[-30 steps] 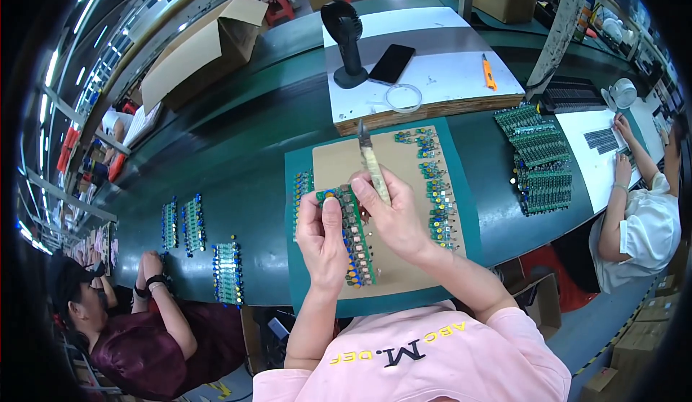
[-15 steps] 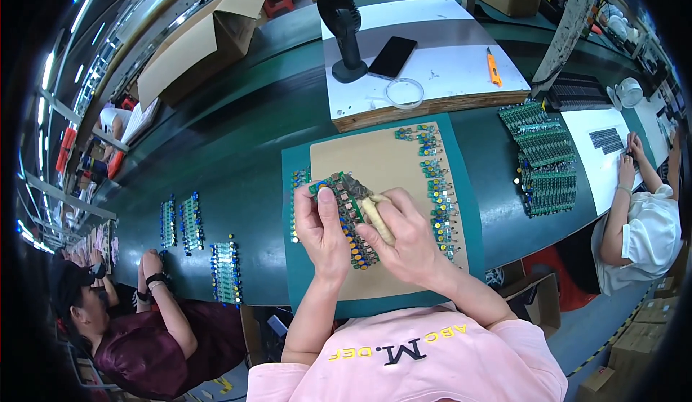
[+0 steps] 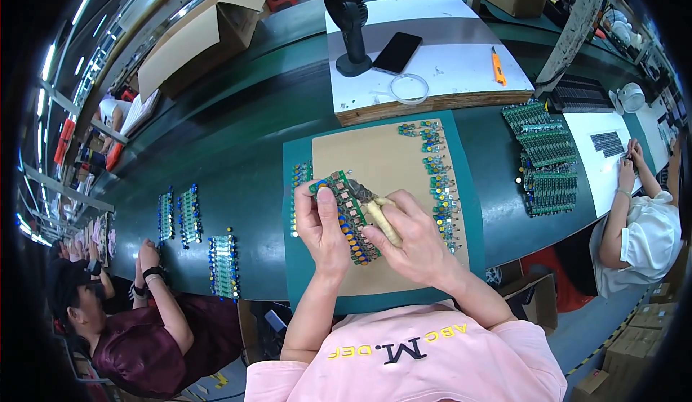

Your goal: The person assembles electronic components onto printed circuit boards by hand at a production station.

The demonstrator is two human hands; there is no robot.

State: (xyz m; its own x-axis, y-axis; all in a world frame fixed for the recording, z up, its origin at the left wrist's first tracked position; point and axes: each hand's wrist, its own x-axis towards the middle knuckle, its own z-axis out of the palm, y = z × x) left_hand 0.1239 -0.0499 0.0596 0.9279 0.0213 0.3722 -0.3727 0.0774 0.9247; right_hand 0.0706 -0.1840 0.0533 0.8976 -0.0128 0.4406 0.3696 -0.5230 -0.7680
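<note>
My left hand (image 3: 323, 233) grips a green circuit board panel (image 3: 349, 225) with yellow and blue round parts, thumb on top, tilted above a brown cardboard sheet (image 3: 360, 150). Closed round the cream handles of pliers (image 3: 386, 223) is my right hand (image 3: 412, 243). Their dark metal head meets the panel's upper right edge; the exact contact of the jaws is too small to make out. Small separate boards (image 3: 441, 189) line the sheet's right side, and more small boards (image 3: 301, 186) lie at its left edge.
Beyond the green mat (image 3: 465, 164), a white-topped wooden platform (image 3: 447, 34) bears a black fan (image 3: 351, 34), phone (image 3: 398, 52), clear ring (image 3: 409, 89) and orange cutter knife (image 3: 498, 67). Board stacks (image 3: 544, 161) lie right, further panels (image 3: 224, 265) left. Co-workers sit on both sides.
The pliers' head and my right hand have shifted slightly right and down along the panel's edge. My left hand keeps its hold. The whole view has moved a little.
</note>
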